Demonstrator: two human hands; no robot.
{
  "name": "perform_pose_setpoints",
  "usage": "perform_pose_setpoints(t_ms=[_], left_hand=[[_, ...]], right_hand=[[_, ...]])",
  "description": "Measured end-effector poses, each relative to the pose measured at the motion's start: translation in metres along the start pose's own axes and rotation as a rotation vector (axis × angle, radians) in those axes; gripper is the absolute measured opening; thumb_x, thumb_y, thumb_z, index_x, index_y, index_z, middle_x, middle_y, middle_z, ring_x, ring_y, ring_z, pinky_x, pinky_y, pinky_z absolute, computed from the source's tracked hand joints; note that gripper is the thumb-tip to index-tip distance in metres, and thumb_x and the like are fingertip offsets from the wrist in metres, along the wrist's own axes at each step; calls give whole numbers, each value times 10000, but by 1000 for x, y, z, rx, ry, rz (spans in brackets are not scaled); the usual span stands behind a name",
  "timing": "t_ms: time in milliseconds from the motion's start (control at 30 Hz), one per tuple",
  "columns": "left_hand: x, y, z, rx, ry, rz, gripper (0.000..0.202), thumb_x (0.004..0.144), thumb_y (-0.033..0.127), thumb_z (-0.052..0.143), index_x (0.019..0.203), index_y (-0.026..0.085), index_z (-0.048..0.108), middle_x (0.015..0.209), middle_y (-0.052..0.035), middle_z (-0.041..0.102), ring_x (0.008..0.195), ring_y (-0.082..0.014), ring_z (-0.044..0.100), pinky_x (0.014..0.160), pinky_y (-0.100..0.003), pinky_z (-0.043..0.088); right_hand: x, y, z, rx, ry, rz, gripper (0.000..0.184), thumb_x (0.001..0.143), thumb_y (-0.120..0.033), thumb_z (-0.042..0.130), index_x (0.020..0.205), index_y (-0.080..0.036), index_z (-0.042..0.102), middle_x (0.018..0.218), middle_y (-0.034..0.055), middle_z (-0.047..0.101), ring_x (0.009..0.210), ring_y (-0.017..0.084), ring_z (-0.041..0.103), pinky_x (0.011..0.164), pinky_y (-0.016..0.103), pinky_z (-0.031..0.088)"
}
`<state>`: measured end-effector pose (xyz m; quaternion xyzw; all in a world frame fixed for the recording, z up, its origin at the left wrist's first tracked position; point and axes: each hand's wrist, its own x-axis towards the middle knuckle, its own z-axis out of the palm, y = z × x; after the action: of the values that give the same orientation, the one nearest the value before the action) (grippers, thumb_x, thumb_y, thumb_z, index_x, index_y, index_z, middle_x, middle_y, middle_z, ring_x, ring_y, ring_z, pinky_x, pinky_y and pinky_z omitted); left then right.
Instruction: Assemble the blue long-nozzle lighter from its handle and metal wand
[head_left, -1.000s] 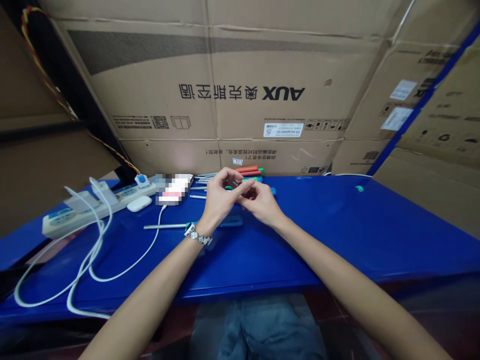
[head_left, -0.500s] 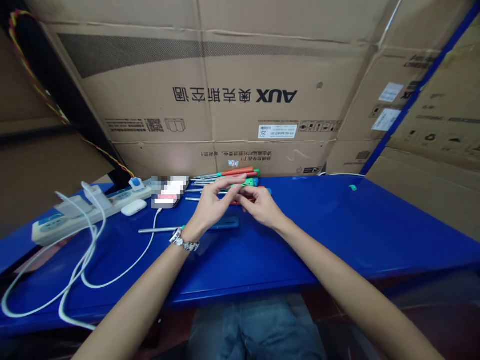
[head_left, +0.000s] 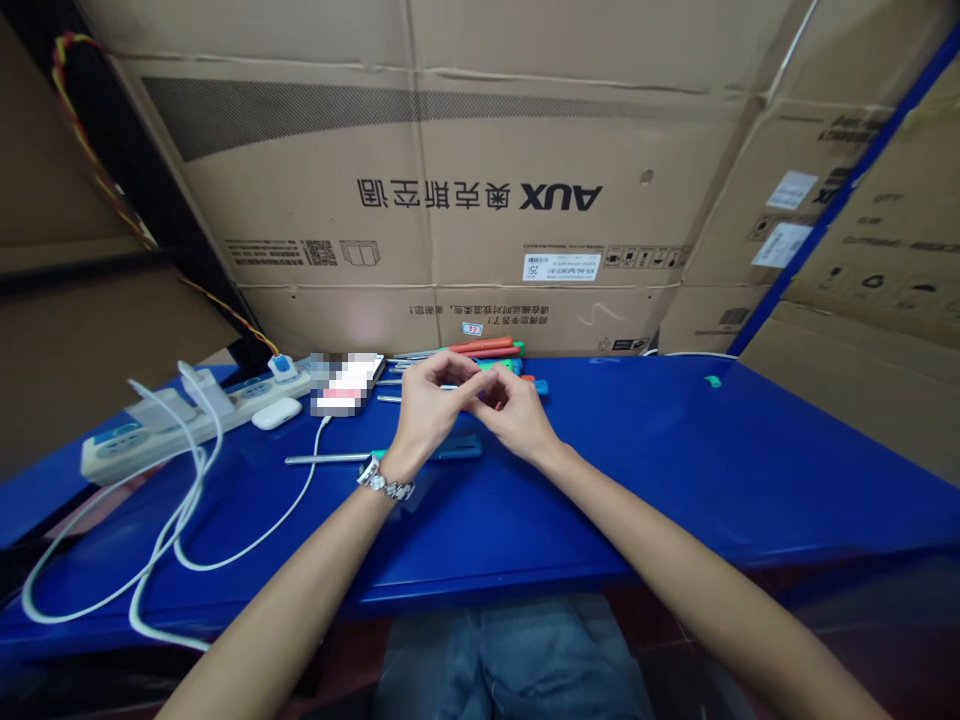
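Note:
My left hand (head_left: 435, 400) and my right hand (head_left: 517, 410) meet fingertip to fingertip over the blue table. Fingers on both are curled and pinched together; whatever they hold between them is too small or hidden to make out. Behind and partly under them lies a row of screwdrivers (head_left: 484, 347) with red, green and blue handles, their metal shafts pointing left. A single screwdriver (head_left: 461, 447) with a blue handle lies nearer, its shaft (head_left: 322, 459) passing left behind my left wrist, which wears a metal watch or bracelet (head_left: 386, 480).
On the left stand a power strip (head_left: 112, 455) with plugs and looping white cables (head_left: 161, 540), a white case (head_left: 277, 413) and a phone (head_left: 349, 385) on its cable. A green scrap (head_left: 712, 381) lies at right on the blue table (head_left: 637, 480). Cardboard (head_left: 480, 130) walls the back.
The fingers of my left hand have curled in closer to the right hand's fingertips. The whole view has shifted slightly; the screwdrivers stay in place.

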<state>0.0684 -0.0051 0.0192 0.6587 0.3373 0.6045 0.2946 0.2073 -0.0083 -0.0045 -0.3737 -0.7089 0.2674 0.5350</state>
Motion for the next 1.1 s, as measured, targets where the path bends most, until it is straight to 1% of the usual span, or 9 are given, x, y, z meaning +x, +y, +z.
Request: perform_pose_setpoints(t_ms=[133,200,300,400,533,633,767,933,1100], left_hand=[[2,-2,-10,69,-62,95,197,789,371,753,780,175,736,816,-51,697,775,-168,651,689,-284,509],[4,-3,-15,119,-91,148,185,822,370,722,810,187,748,903,-63,683,872,-180,648,721,-282,502],[3,-4,-24,227,-157,161,216,884,383,644,946,205,750,997,-73,656,935,-183,634,779,-292,503],[-3,-8,-39,336,-232,115,307,907,411,591,1111,206,695,1022,-76,666,879,-183,638,783,-315,513],[-17,-21,-61,494,-502,72,349,789,460,715,1039,216,709,991,-71,706,927,-236,643,862,-376,510],[-25,-31,-67,510,-648,16,350,744,437,761,1026,232,731,1030,-71,717,960,-246,642,882,-376,507],[-29,-36,-61,468,-660,-39,290,798,413,715,1010,218,742,968,-63,714,874,-213,639,816,-341,519],[-30,-38,-59,450,-661,-57,281,814,405,706,1021,218,739,1003,-72,698,922,-220,627,867,-367,507],[-30,-39,-59,447,-652,-62,292,811,418,707,1016,214,740,995,-68,701,912,-214,632,857,-358,510]], right_hand=[[2,-7,-7,240,-213,86,311,860,-450,583,1034,-193,558,827,3,642,512,92,562,401,206,372],[4,-8,-11,264,-270,110,342,868,-478,562,1026,-176,593,776,10,644,528,106,596,381,194,385],[6,-7,-13,216,-238,123,336,837,-489,615,926,-165,622,767,25,651,578,118,619,389,187,413],[7,-3,-11,206,-187,139,343,787,-499,682,840,-181,565,676,-2,619,560,128,608,383,194,414],[10,1,-6,197,-140,124,416,734,-488,742,722,-214,430,583,-44,546,485,115,549,387,208,387],[12,2,-2,168,-96,128,439,730,-470,746,707,-226,382,546,-66,493,453,108,514,405,215,363],[11,5,1,158,9,132,368,755,-437,726,802,-224,429,613,-71,499,435,100,517,411,221,378],[4,1,0,52,-12,47,390,889,-380,603,1256,-271,529,744,-33,606,426,99,554,431,243,429],[3,-7,-9,20,-77,17,374,945,-430,519,1251,-241,621,839,17,707,483,109,606,543,286,522]])
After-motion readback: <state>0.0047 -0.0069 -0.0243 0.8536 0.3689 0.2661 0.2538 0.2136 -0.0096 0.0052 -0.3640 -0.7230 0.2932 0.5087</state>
